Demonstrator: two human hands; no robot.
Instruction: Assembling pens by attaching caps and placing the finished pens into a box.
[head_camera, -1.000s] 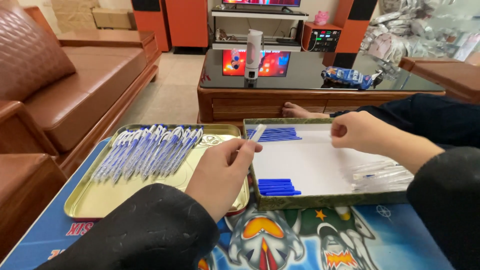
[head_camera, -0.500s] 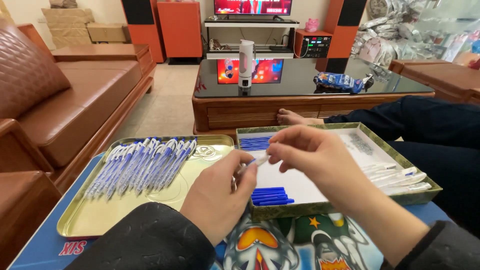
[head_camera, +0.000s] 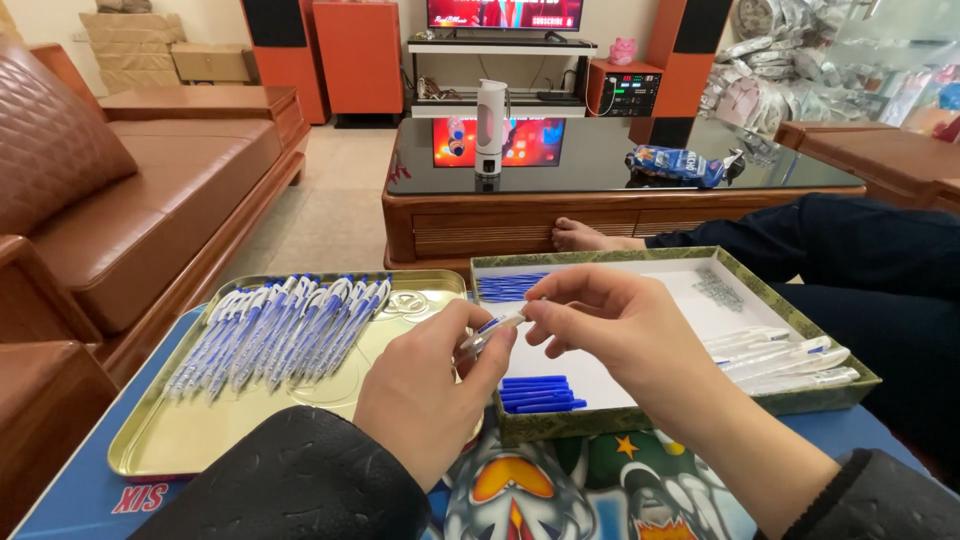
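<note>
My left hand (head_camera: 425, 385) and my right hand (head_camera: 615, 325) meet over the gap between two trays and both pinch a clear pen barrel with a blue part (head_camera: 492, 329). A gold metal tray (head_camera: 160, 455) on the left holds a row of several finished blue-and-white pens (head_camera: 280, 325). A green-rimmed box (head_camera: 800, 400) on the right holds blue refills (head_camera: 540, 393) at its front, more blue pieces (head_camera: 510, 286) at the back left, small springs (head_camera: 718, 290) and white pen barrels (head_camera: 790, 358) on the right.
Both trays rest on a small blue table with a colourful print (head_camera: 560, 490). A brown leather sofa (head_camera: 120, 210) stands to the left. A dark glass coffee table (head_camera: 600, 170) lies ahead with a white bottle (head_camera: 490, 125) and a snack bag (head_camera: 675, 163). My dark-trousered leg (head_camera: 800, 235) stretches across the right.
My right hand came back from the box's far side to meet my left hand. Both now hold the pen barrel between them, closer to me.
</note>
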